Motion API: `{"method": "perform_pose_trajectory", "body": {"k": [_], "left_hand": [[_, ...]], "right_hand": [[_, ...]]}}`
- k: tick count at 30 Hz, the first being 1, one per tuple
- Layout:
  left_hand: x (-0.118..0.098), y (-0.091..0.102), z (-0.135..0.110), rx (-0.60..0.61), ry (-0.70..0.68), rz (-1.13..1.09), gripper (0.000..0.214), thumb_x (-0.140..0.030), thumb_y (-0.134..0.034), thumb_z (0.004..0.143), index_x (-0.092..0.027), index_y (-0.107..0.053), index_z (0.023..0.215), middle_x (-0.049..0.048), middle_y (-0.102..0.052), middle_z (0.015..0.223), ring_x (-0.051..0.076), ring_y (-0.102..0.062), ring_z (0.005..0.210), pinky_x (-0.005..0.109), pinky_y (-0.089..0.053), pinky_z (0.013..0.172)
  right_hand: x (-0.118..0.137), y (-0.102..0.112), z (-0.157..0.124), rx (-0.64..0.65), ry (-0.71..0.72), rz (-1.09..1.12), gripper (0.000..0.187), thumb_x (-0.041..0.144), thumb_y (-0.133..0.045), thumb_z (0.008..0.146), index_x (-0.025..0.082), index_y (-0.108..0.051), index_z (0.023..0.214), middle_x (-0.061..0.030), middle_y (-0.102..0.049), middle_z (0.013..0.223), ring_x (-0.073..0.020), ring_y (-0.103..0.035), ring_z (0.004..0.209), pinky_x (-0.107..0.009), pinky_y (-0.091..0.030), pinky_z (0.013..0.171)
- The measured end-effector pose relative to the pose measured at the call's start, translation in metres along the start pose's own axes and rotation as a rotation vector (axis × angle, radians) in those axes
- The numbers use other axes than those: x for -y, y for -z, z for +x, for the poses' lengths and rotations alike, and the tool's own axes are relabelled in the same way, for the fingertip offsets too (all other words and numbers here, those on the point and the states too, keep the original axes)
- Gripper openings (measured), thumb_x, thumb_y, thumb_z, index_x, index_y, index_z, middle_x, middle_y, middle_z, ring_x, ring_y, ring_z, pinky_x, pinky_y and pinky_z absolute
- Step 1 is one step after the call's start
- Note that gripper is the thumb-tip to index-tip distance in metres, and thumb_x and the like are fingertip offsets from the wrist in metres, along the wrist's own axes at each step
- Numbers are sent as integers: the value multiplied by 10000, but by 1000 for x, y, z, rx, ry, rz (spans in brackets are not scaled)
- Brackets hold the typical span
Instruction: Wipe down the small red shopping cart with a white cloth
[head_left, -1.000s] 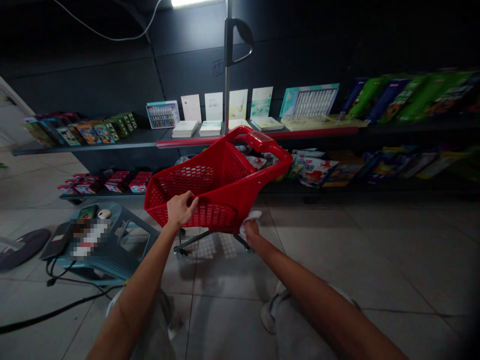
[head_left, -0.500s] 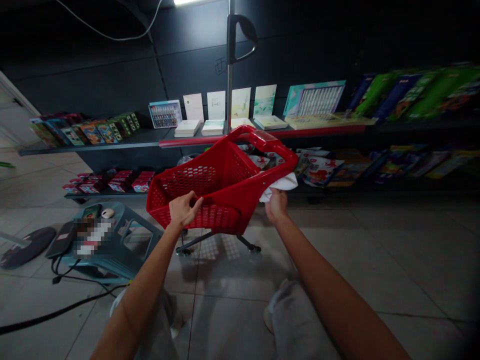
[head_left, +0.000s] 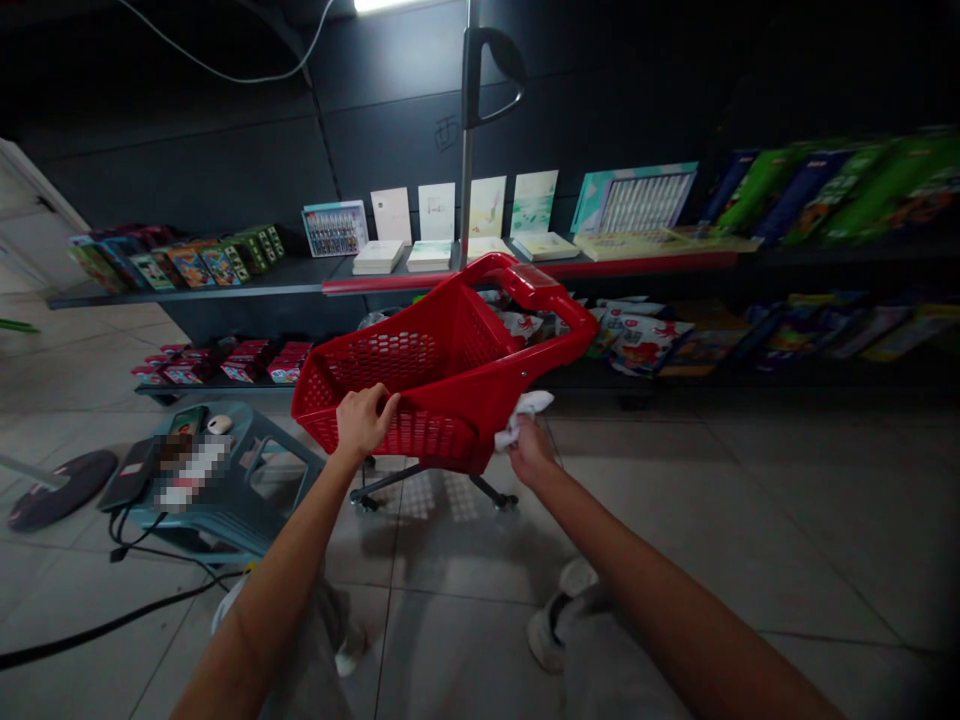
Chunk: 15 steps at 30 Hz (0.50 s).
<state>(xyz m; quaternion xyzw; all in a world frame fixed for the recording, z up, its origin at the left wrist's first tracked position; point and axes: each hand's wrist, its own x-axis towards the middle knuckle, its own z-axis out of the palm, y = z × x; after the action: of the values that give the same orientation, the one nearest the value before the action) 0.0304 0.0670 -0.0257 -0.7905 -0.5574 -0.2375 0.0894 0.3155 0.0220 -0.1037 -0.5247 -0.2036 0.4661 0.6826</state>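
Note:
A small red plastic shopping cart on wheels stands on the tiled floor in front of me, its handle at the far right. My left hand is closed over the near rim of its basket. My right hand is closed on a white cloth and presses it against the cart's right outer side, below the handle.
Dark shelves along the back wall carry books, cards and boxed toys. A grey pole with a black handle rises behind the cart. A teal plastic stool with a phone and small items stands at left, with cables on the floor.
My right hand with the cloth went up the cart's right side to just under the handle, then came back down to the lower side. My left hand stayed on the rim.

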Motion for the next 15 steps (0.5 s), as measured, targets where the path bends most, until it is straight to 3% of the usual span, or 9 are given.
{"method": "perform_pose_trajectory", "body": {"k": [3,6,11,15], "left_hand": [[-1,-4,1,-13,-11,-4,451,-561,-352,1057,-233,-646,958,73,-721,869,236,-656,883,355,-378,869],[-6,-6,1,-7,4,-11,440,-558,-364,1054,-236,-648,958,75,-719,877,240,-652,894,362,-376,884],[-22,-4,-3,-19,17,-22,439,-560,-369,1054,-235,-648,956,71,-714,869,236,-647,875,365,-379,873],[-36,-4,-6,-26,10,-39,421,-540,-381,1056,-240,-652,941,68,-711,862,232,-642,868,362,-386,862]], "right_hand": [[-1,-6,-20,-65,225,-36,355,471,-482,949,223,-625,1159,-34,-727,1059,-165,-706,969,-295,-582,851],[-6,-23,-39,-57,405,-160,486,502,-413,977,216,-572,1336,-99,-675,1293,-210,-654,1198,-388,-534,1029],[-15,-67,-50,-156,511,-290,583,506,-356,1002,165,-462,1463,-199,-546,1484,-281,-485,1425,-515,-323,1235],[-30,-100,-58,-60,571,-373,579,458,-337,1020,126,-454,1479,-243,-498,1535,-320,-397,1501,-557,-255,1265]]}}
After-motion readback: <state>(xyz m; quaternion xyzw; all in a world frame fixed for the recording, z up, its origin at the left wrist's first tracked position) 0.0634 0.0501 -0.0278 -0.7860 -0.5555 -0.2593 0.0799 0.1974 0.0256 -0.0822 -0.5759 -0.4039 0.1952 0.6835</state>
